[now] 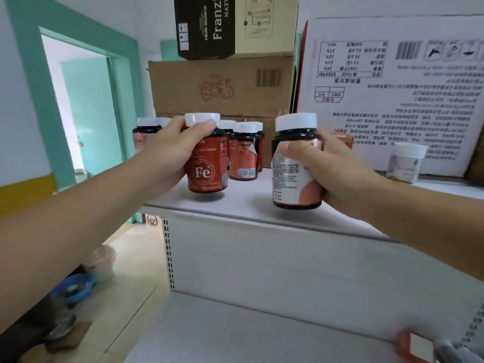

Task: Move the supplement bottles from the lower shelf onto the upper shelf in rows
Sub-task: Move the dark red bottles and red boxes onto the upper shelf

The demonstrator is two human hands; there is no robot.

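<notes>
Red Fe bottle [207, 169] in the curled left hand [170, 150], pale-labelled bottle [289, 179] in the curled right hand [334, 169].

Left hand [170, 150] bare, right hand [330, 169] bare too; left forearm [78, 210] and right forearm [419, 218] bare out to the frame edges; thumbnails [209, 124] short, plain.

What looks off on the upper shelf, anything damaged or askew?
The red-labelled dark bottle with a white cap at the back looks to have a peeling label corner. The large white printed carton on the right is upside down.
</notes>
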